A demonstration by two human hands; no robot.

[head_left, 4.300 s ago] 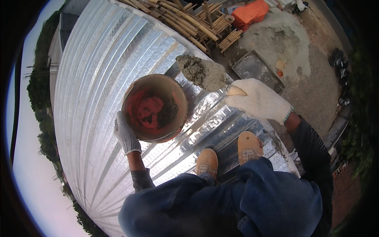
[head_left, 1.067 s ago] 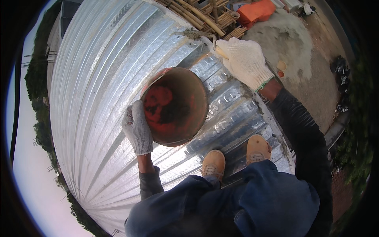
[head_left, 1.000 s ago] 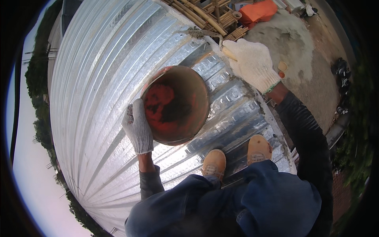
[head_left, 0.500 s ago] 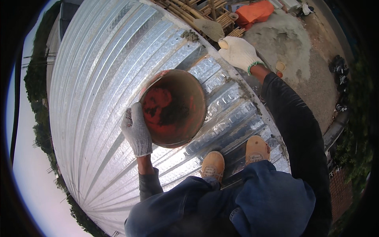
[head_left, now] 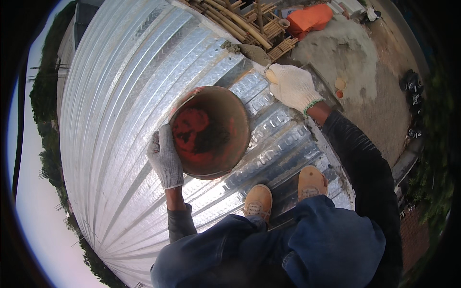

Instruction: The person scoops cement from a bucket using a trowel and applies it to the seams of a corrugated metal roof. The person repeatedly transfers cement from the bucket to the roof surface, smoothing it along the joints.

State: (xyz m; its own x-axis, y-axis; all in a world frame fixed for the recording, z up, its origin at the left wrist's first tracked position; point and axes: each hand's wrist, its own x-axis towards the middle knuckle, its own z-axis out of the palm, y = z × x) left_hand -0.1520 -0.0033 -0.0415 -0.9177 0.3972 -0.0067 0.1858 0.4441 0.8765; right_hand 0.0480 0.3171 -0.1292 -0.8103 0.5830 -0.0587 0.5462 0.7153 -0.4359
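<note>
In my gloved left hand (head_left: 165, 156) is the rim of a round bucket (head_left: 235, 129), the fingers closed over its left side. Red and dark patches coat the inside of the bucket, with little in it that I can make out. A trowel (head_left: 255, 54) is in my gloved right hand (head_left: 294, 86), the fist closed round its handle. The blade lies at the edge of the ribbed metal decking (head_left: 125, 96), against a small lump of grey mortar (head_left: 230, 46).
My tan shoes (head_left: 258, 200) stand on the decking, right by its edge. Beyond and below that edge lie bamboo poles (head_left: 225, 21), an orange sheet (head_left: 309, 19) and a patch of grey concrete ground (head_left: 336, 48). Parked motorcycles (head_left: 412, 91) show at the far right.
My right hand and the trowel have come down and nearer to me, bringing the blade beside the mortar lump. The left hand and bucket have hardly moved.
</note>
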